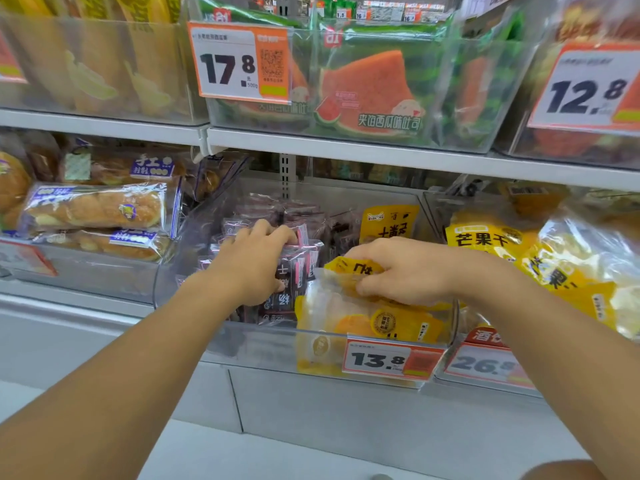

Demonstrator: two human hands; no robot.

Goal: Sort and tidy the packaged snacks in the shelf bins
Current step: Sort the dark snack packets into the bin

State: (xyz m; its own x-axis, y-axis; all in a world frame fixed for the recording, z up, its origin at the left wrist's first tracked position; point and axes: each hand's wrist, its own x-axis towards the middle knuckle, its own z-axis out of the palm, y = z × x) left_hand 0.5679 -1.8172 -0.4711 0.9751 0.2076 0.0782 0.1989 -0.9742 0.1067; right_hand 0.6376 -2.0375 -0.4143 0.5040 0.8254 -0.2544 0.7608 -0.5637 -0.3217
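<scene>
Two white shelf boards carry clear plastic bins. The upper shelf (pixel 346 147) holds a bin of watermelon toast packs (pixel 374 95) — price tag 17.8 (pixel 239 62). The lower shelf (pixel 346 403) bears a middle bin (pixel 256 344) — dark packets (pixel 294 271) left, yellow pouches (pixel 374 320) right — beside a bin of bread loaves (pixel 97 209).

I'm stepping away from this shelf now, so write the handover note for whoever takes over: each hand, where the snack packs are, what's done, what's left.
Left hand: grip on the dark purple packs, left part of the clear middle bin.
Right hand: pinching the top of a yellow pack, front right of the same bin.
More yellow packs lie under it; one stands at the back.
Done: purple mostly grouped left, yellow right.
Left: straighten the tilted purple packs, settle the held yellow pack with the others. The mango packs in the next bin to the right look heaped and probably need tidying too.
</scene>
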